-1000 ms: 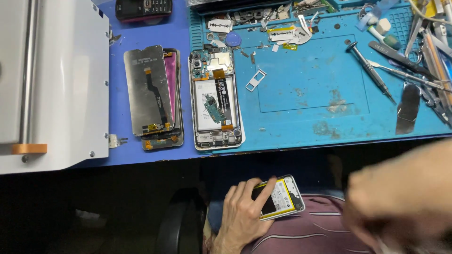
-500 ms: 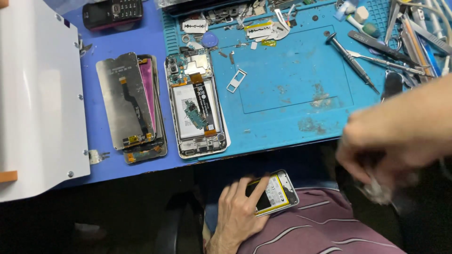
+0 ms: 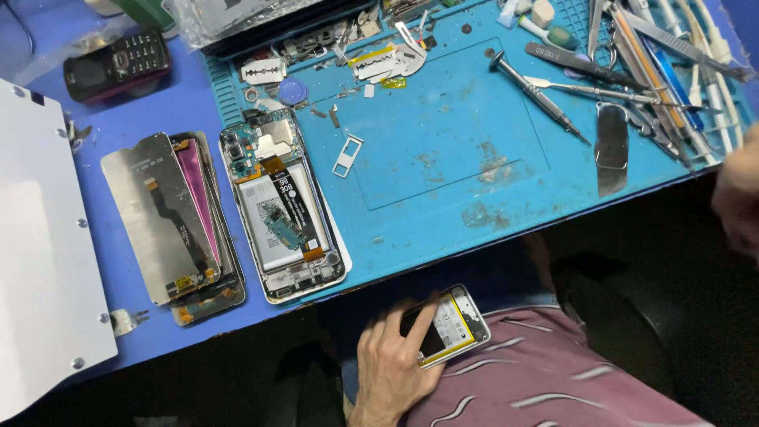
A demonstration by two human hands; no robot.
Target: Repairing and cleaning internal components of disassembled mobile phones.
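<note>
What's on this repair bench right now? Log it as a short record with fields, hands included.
Left hand: grip around an opened phone held against the lap, below the bench edge
Right hand: blurred at the right frame edge; cannot tell if it holds anything
Blue mat: stained, holds a small metal tray
Opened phone on bench: back off, battery and boards showing
Screen panels: stacked left of it
Tools: screwdriver, tweezers, spudgers at upper right
Keypad phone: upper left
</note>
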